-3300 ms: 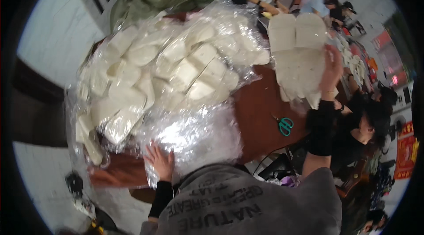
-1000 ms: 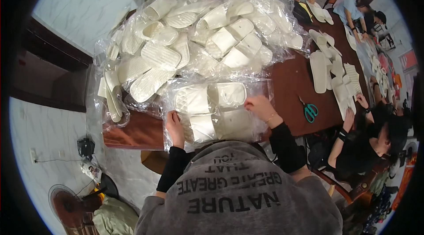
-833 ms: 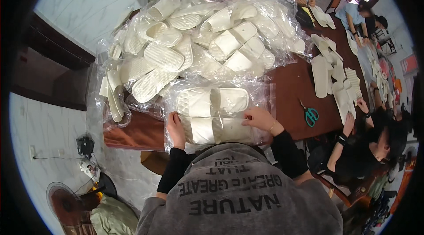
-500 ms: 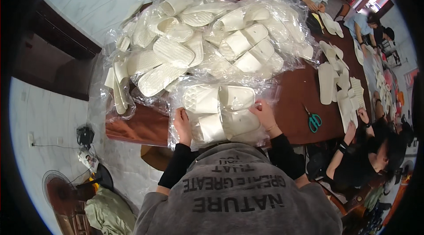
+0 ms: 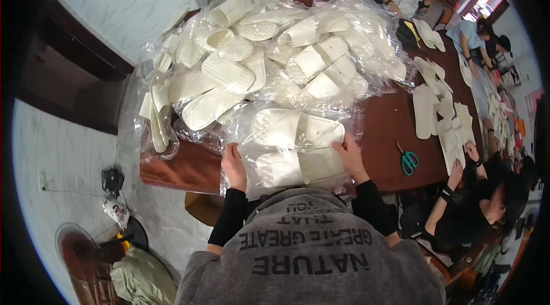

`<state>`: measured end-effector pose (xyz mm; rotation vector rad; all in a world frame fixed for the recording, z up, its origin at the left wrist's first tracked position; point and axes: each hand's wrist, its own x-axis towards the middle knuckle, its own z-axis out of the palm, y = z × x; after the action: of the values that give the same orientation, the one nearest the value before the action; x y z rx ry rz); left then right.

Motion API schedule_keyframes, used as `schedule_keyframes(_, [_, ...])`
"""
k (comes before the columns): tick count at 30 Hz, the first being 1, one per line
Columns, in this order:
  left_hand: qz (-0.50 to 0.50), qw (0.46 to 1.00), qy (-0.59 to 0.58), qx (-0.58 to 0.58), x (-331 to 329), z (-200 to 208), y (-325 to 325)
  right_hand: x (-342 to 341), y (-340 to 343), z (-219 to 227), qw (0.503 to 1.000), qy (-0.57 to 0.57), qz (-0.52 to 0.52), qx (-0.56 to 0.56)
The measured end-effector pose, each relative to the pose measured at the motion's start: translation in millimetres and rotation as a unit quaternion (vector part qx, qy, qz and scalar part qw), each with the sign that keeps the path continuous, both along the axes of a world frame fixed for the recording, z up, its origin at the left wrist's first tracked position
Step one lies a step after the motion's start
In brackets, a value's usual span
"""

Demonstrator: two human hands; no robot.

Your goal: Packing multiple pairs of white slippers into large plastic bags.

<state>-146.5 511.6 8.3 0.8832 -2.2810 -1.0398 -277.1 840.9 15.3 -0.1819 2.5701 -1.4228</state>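
Observation:
A pair of cream slide slippers [image 5: 282, 128] lies side by side in a clear plastic bag [image 5: 243, 117] at the table's near edge. My left hand [image 5: 234, 168] is closed on the bag's left side, apart from the slippers. At the other side my right hand [image 5: 352, 159] pinches the plastic by the heel ends of the pair; whether it also grips a slipper cannot be made out. Just beyond, a large heap of bagged cream slippers [image 5: 226, 74] covers the far part of the table.
Teal-handled scissors [image 5: 409, 161] lie on the brown table [image 5: 381, 127] to my right. Past them are loose cream slippers [image 5: 424, 109], where a co-worker in black [image 5: 470, 207] handles one. Other people work farther along. A fan [image 5: 80, 253] stands at the lower left.
The slippers in the bag have shifted to the right, and my right hand has moved right and slightly nearer to me. My left hand stays at the bag's left side.

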Motion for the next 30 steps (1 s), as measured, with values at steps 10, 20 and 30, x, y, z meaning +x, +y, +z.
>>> schedule_keyframes(10, [-0.015,0.998,-0.004,-0.069,-11,0,-6,11,-15,39,0.999,-0.018,0.022,0.042])
schedule_keyframes(20, [-0.032,0.985,0.002,-0.17,-16,3,2,24,-7,66,0.997,0.006,-0.035,0.061])
schedule_keyframes(30, [-0.038,0.998,0.047,-0.011,30,9,3,11,0,-14,0.996,-0.005,-0.074,-0.044])
